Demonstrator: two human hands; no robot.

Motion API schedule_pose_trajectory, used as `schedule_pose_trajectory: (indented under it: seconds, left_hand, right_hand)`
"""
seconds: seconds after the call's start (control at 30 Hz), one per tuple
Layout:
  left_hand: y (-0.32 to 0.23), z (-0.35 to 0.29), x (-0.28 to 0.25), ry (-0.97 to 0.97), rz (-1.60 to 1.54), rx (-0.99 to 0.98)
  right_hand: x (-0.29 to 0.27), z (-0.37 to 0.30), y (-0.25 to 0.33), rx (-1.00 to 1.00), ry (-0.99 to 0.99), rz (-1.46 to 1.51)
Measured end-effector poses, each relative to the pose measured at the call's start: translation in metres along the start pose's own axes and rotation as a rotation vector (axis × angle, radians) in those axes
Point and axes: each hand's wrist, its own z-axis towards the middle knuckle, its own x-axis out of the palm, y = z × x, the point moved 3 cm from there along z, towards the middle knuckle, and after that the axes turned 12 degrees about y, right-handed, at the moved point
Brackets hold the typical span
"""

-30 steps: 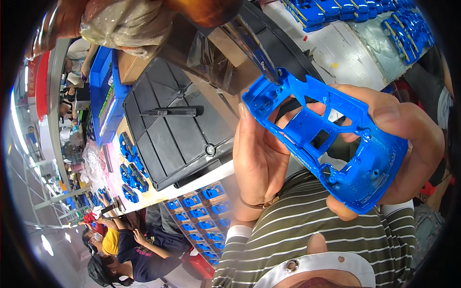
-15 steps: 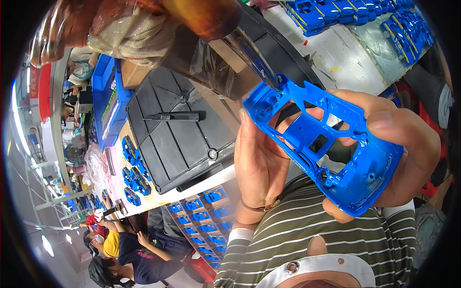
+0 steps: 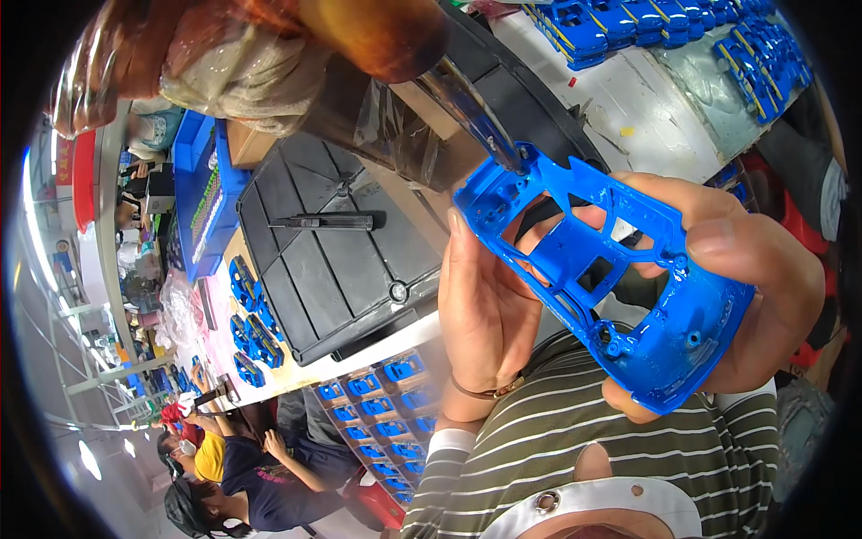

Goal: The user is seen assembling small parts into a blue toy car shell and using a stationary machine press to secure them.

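Observation:
A blue plastic toy car body shell (image 3: 567, 253) is held with its hollow inside facing up, its window openings showing through. My left hand (image 3: 489, 314) grips the shell's left side and far end, thumb along the edge. My right hand (image 3: 759, 269) wraps round the near right end, thumb on the rim. The tip of a slim metal rod (image 3: 480, 112) reaches down to the far end of the shell and seems to touch it near a post. Above the rod is a blurred amber-brown rounded part (image 3: 386, 40), and beside it a cloth-wrapped bundle (image 3: 242, 76).
A black ribbed plastic lid (image 3: 332, 269) lies left of my hands, with a thin black tool (image 3: 323, 221) on it. Blue shells (image 3: 575, 31) stand in rows at the upper right. A compartment tray (image 3: 382, 409) holds more blue parts. People (image 3: 269, 476) work at the lower left.

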Motion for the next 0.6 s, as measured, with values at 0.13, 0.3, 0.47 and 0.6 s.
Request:
schedule_pose_trajectory:
  seconds: [0.13,0.3,0.47,0.6]
  left_hand:
    - [0.0008,-0.0005,-0.0053,0.0,0.035,0.002]
    - [-0.0007,-0.0006,0.0007,-0.035,0.005,-0.011]
    - [-0.0002,-0.0014,0.0,-0.047,-0.008,-0.011]
    - [0.0002,-0.001,-0.0003,-0.043,-0.012,-0.013]
  right_hand:
    - [0.0005,0.0003,-0.0007,-0.08,0.012,-0.1]
    - [0.0014,0.002,-0.0012,-0.136,0.018,-0.158]
    - [0.0022,0.0036,-0.0007,-0.166,0.028,-0.181]
    - [0.0042,0.0057,-0.0028,-0.186,0.046,-0.167]
